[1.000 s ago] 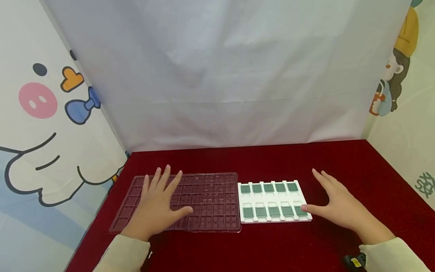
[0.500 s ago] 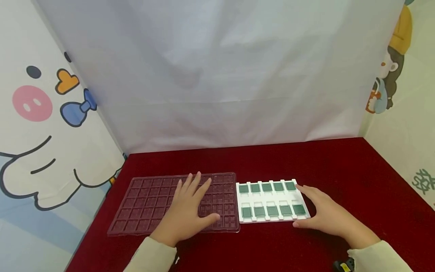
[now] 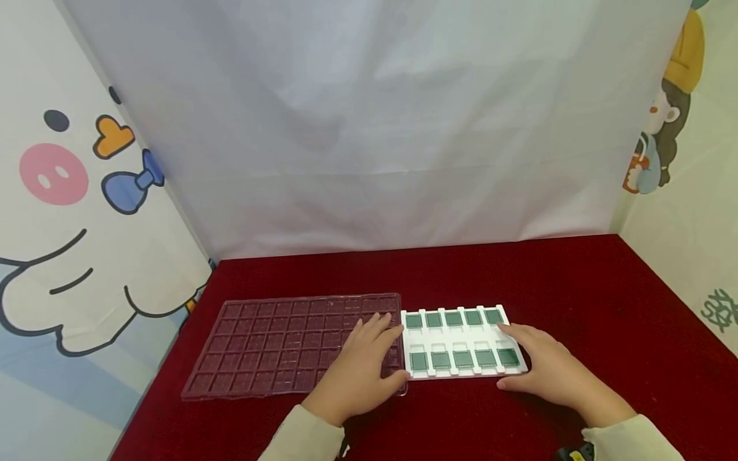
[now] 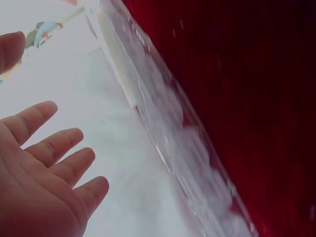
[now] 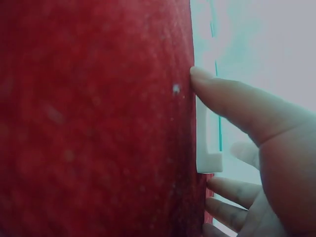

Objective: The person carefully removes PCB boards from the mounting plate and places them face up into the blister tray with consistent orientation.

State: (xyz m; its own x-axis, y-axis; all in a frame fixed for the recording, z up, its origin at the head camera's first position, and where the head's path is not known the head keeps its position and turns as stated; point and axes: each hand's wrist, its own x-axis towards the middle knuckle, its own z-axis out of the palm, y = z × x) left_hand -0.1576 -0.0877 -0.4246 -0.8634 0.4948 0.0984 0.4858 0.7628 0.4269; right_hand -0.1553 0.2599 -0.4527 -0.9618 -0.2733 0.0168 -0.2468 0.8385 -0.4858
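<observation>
While the white tray (image 3: 457,335) sits between our splayed, empty left grip (image 3: 360,372) and loosely spread right grip (image 3: 549,365), no hold visible, we'd pinch both ends: likely light, stiff, green pieces (image 3: 463,358) loose.

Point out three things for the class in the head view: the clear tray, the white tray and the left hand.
Clear tray (image 3: 278,346): head view, its compartmented middle.
White tray (image 3: 459,335): head view, bare strip along its middle.
Left hand (image 3: 359,373): head view, back of the hand.
</observation>
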